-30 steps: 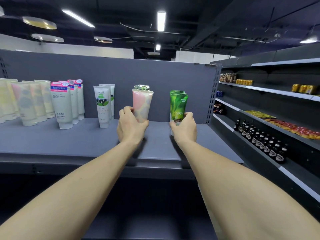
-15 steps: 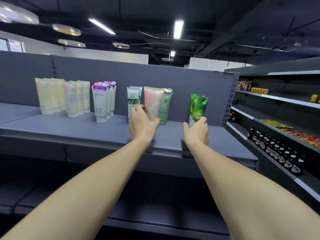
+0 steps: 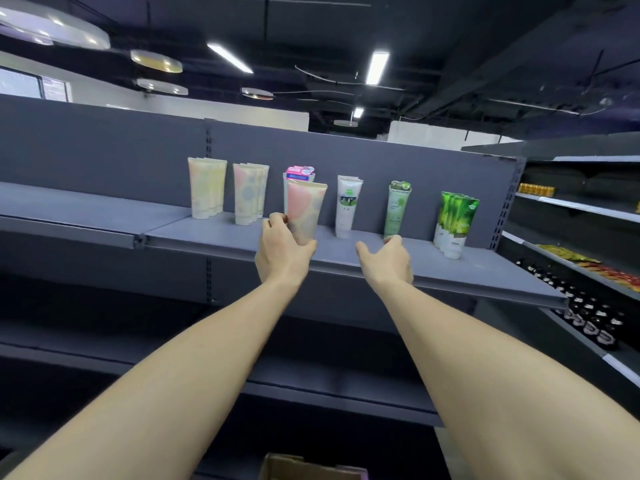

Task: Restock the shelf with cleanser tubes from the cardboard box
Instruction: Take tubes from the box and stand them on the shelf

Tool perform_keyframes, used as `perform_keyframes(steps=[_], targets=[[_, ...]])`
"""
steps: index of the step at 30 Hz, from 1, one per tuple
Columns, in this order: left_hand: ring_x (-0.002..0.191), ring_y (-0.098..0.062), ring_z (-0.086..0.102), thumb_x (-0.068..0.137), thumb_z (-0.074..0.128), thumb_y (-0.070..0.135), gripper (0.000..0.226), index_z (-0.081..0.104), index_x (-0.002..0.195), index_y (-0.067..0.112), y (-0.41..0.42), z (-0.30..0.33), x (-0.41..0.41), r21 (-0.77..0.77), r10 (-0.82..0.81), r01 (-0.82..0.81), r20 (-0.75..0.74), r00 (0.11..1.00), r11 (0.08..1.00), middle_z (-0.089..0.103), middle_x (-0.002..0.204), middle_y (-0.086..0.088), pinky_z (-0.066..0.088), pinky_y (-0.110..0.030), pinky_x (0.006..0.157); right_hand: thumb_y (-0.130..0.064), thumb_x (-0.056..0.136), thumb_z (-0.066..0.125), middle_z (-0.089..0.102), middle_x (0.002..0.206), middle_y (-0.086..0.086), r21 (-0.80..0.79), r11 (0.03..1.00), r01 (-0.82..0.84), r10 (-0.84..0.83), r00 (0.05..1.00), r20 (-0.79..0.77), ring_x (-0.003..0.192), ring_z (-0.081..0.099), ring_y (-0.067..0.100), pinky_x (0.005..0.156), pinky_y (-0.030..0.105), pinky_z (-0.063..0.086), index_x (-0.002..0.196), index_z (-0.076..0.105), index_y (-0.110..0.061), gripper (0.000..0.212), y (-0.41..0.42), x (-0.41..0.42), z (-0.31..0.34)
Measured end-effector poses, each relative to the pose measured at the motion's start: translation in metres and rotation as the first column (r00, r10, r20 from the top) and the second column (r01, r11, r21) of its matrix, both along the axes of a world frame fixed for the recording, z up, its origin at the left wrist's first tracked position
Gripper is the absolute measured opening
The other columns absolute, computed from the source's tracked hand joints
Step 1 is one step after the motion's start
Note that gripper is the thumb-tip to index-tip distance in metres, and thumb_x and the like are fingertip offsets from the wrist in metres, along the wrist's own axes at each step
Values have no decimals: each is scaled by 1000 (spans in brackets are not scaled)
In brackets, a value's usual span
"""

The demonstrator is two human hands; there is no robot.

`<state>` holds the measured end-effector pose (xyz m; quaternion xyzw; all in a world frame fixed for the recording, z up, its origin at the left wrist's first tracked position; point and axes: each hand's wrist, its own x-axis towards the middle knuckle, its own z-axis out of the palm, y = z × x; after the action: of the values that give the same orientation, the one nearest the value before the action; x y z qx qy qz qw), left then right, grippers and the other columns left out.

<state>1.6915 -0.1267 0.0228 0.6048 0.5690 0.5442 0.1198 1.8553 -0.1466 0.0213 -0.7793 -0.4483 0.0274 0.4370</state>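
Note:
My left hand (image 3: pixel 282 249) grips a pink and beige cleanser tube (image 3: pixel 304 211), upright above the grey shelf (image 3: pixel 450 271), in front of a pink-capped tube group (image 3: pixel 300 172). My right hand (image 3: pixel 388 259) hovers over the shelf with fingers apart and nothing in it, just below a pale green tube (image 3: pixel 396 209). Along the shelf stand yellow tubes (image 3: pixel 206 187), pink-blue tubes (image 3: pixel 249 194), a white tube (image 3: pixel 348 206) and bright green tubes (image 3: pixel 455 220). The cardboard box (image 3: pixel 311 467) shows at the bottom edge.
Dark lower shelves (image 3: pixel 329 386) run beneath my arms. To the right, another shelving unit carries small dark bottles (image 3: pixel 588 317), snack packets (image 3: pixel 588 263) and yellow cans (image 3: pixel 536 188). The shelf section at the far left (image 3: pixel 69 209) holds no goods.
My left hand has carried the pink tube leftward, from beside the pale green tube to in front of the pink-capped group. My right hand has let go of the bright green tubes and opened. The view has pulled back.

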Motion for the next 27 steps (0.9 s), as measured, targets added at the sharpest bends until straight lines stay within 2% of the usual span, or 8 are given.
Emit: perform_keyframes(steps=[2, 7, 10, 14, 23, 27], targets=[[96, -20, 59, 76, 77, 34, 50, 49, 114, 18, -7, -2, -31, 0, 6, -6, -6, 1000, 1000, 52, 109, 3, 44, -33, 69, -49, 93, 55, 55, 130, 6, -5, 1000, -22, 22, 1000, 1, 107, 58, 28, 74, 33, 38, 135, 41, -12, 58, -7, -30, 1], [92, -20, 59, 76, 75, 34, 47, 52, 113, 18, -21, -2, -95, -33, 25, -24, 28, 999, 999, 50, 107, 3, 43, -32, 68, -47, 94, 54, 57, 122, 6, -21, 999, -49, 49, 999, 6, 88, 51, 23, 71, 33, 41, 131, 41, -12, 53, -19, -91, 2], [88, -22, 59, 77, 73, 32, 42, 54, 112, 18, -27, -3, -126, -42, 36, -34, 53, 998, 999, 48, 104, 3, 45, -32, 67, -46, 94, 54, 57, 124, 6, -30, 998, -64, 64, 998, 15, 93, 55, 23, 73, 35, 45, 132, 41, -12, 52, -23, -119, 3], [82, -17, 53, 78, 73, 30, 44, 54, 117, 18, -29, -7, -155, -47, 49, -46, 63, 997, 998, 44, 102, 5, 39, -29, 64, -44, 93, 55, 58, 124, 6, -29, 996, -83, 84, 996, 19, 102, 61, 27, 82, 40, 52, 128, 43, -13, 48, -23, -144, 2], [80, -15, 50, 80, 73, 27, 43, 54, 118, 18, -1, -7, -175, -39, 51, -47, 90, 995, 998, 43, 102, 7, 38, -27, 64, -40, 95, 53, 55, 128, 5, -11, 993, -117, 118, 993, 21, 106, 58, 26, 75, 36, 46, 132, 42, -12, 47, 15, -163, 5], [79, -14, 51, 80, 73, 26, 43, 54, 118, 18, 24, -4, -168, -28, 43, -41, 92, 995, 999, 43, 101, 7, 34, -23, 57, -39, 96, 54, 56, 128, 5, 13, 993, -115, 115, 993, 29, 107, 58, 25, 77, 36, 47, 131, 44, -13, 45, 39, -156, 2]])
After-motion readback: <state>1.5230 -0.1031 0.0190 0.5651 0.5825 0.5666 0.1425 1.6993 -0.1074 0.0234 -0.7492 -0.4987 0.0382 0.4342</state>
